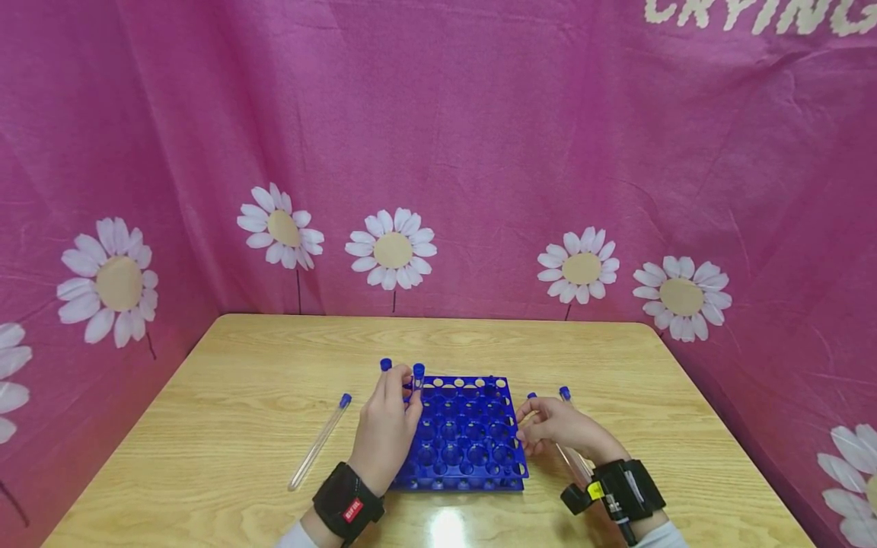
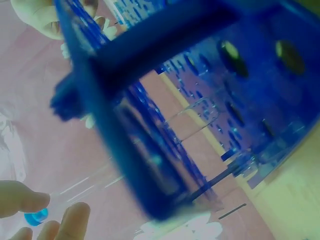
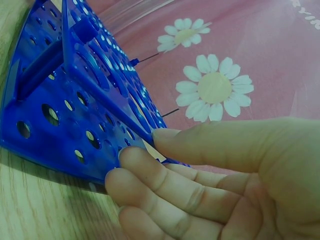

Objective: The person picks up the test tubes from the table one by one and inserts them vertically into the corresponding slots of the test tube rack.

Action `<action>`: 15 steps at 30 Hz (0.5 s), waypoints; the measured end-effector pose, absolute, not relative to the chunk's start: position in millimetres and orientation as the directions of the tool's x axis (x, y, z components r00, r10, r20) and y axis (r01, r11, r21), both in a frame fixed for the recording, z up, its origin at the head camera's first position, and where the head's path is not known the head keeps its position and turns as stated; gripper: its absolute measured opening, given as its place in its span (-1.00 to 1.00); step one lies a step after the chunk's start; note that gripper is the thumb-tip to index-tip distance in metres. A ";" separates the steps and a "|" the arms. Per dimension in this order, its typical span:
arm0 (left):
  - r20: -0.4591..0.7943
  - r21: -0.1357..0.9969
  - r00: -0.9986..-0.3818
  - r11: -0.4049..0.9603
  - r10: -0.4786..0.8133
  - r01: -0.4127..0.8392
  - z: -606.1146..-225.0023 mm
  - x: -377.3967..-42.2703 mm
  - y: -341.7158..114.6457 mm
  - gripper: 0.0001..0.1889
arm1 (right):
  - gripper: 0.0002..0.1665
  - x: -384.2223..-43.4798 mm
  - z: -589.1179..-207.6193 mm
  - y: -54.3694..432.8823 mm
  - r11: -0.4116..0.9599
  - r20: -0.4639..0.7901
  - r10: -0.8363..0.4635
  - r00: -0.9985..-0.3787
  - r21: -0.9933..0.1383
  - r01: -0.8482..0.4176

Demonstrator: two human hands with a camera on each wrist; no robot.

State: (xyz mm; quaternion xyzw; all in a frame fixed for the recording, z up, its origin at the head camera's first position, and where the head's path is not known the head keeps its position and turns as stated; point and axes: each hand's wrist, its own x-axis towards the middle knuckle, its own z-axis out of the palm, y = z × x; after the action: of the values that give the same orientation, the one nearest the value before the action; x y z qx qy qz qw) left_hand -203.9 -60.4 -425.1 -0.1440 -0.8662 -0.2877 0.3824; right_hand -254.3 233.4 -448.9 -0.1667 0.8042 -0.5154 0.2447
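The blue test tube rack (image 1: 466,430) stands mid-table, with round holes in its tiers. My left hand (image 1: 387,422) is over its left side and pinches a clear, blue-capped test tube (image 1: 419,373) near the top. In the left wrist view, the blue cap (image 2: 36,217) shows between thumb and fingers, and the tube's clear body runs into the rack. Another blue cap (image 1: 386,364) shows just behind the left hand, its tube hidden. At the rack's right edge, my right hand (image 1: 558,426) holds the upper tier's rim between thumb and curled fingers.
One capped test tube (image 1: 318,444) lies on the wooden table (image 1: 226,426) left of the rack. To the right, blue caps (image 1: 565,393) and clear tubes lie partly under the right hand and wrist. A pink cloth (image 1: 466,152) with daisies hangs behind the table.
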 end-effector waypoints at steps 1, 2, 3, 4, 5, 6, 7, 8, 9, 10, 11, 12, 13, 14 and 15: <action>0.747 0.388 -0.664 0.793 0.029 0.471 -424.3 -203.7 -60.9 -0.62 | -0.62 -254.4 -449.0 233.4 0.411 -0.222 -0.521 -0.824 -0.912 -0.014; 0.748 0.388 -0.663 0.791 0.029 0.473 -423.2 -203.4 -61.5 -0.62 | -0.62 -254.4 -449.2 233.4 0.410 -0.223 -0.521 -0.824 -0.912 -0.013; 0.751 0.390 -0.660 0.789 0.027 0.476 -421.6 -203.0 -62.2 -0.62 | -0.62 -254.4 -449.4 233.3 0.410 -0.223 -0.521 -0.824 -0.912 -0.013; 0.757 0.388 -0.653 0.786 0.026 0.482 -419.9 -202.6 -63.1 -0.63 | -0.62 -254.4 -449.6 233.4 0.410 -0.224 -0.520 -0.824 -0.912 -0.011; 0.763 0.389 -0.646 0.782 0.023 0.487 -417.9 -202.2 -64.2 -0.63 | -0.62 -254.4 -449.8 233.4 0.410 -0.225 -0.520 -0.824 -0.912 -0.010; 0.768 0.391 -0.640 0.778 0.019 0.491 -415.7 -201.7 -65.4 -0.63 | -0.62 -254.4 -449.8 233.4 0.409 -0.225 -0.520 -0.824 -0.912 -0.008; 0.773 0.392 -0.635 0.775 0.015 0.496 -413.1 -201.2 -67.0 -0.63 | -0.62 -254.3 -449.6 233.2 0.409 -0.225 -0.519 -0.825 -0.912 -0.009; 0.777 0.395 -0.630 0.772 0.009 0.498 -410.1 -200.6 -68.7 -0.63 | -0.62 -254.1 -449.3 233.1 0.410 -0.226 -0.518 -0.825 -0.912 -0.008; 0.782 0.395 -0.624 0.772 0.002 0.498 -407.1 -200.4 -70.8 -0.63 | -0.62 -254.0 -449.1 233.0 0.411 -0.225 -0.518 -0.825 -0.912 -0.009; 0.785 0.395 -0.619 0.773 -0.005 0.496 -404.4 -200.5 -73.3 -0.64 | -0.62 -253.8 -448.7 232.9 0.410 -0.225 -0.518 -0.825 -0.912 -0.009; 0.788 0.400 -0.616 0.772 -0.013 0.495 -401.7 -200.6 -76.0 -0.64 | -0.62 -253.7 -448.4 232.7 0.409 -0.223 -0.519 -0.825 -0.912 -0.011; 0.790 0.404 -0.613 0.772 -0.023 0.492 -399.0 -200.9 -79.0 -0.65 | -0.62 -253.5 -448.1 232.6 0.409 -0.222 -0.519 -0.826 -0.912 -0.012; 0.793 0.407 -0.608 0.772 -0.033 0.489 -396.4 -201.5 -82.5 -0.66 | -0.62 -253.5 -447.9 232.6 0.409 -0.220 -0.519 -0.826 -0.913 -0.014; 0.796 0.413 -0.603 0.770 -0.047 0.485 -394.2 -202.4 -86.0 -0.67 | -0.62 -253.6 -447.9 232.7 0.409 -0.220 -0.520 -0.825 -0.912 -0.015; 0.798 0.421 -0.600 0.768 -0.060 0.482 -392.3 -203.4 -89.7 -0.68 | -0.61 -253.6 -447.9 232.7 0.409 -0.218 -0.521 -0.825 -0.912 -0.017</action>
State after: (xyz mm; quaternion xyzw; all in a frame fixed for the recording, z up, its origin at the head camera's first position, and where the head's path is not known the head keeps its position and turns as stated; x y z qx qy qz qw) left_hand -203.4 -89.7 -392.3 -0.1261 -0.8366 -0.3162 0.4292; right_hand -253.6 232.7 -447.9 -0.1675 0.8032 -0.5170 0.2438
